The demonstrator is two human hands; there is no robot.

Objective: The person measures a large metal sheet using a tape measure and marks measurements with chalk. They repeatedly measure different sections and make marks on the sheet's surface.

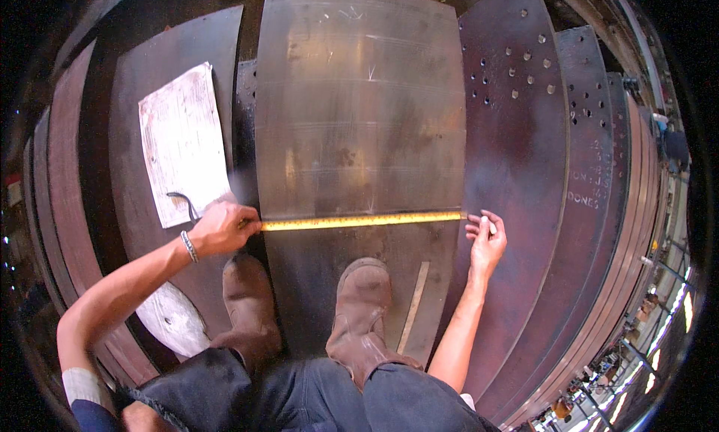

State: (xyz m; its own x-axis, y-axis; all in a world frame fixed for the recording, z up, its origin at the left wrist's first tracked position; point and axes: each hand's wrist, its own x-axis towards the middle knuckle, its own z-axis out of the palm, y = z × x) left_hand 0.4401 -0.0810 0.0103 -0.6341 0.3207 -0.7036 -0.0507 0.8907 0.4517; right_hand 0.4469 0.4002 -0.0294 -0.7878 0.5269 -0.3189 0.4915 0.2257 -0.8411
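Left hand grip: clenched on the tape measure case end, at the left edge of the steel plate. Right hand grip: pinched on a white chalk marker, fingers loosely curled, at the plate's right edge where the tape tip ends. Tape is stretched flat across the full plate width. Progress judged: tape already laid, mark at the right edge not yet seen. Both arms are extended forward, bent low; boots are planted on the plate. Paper sheet lies on the plate to the left.
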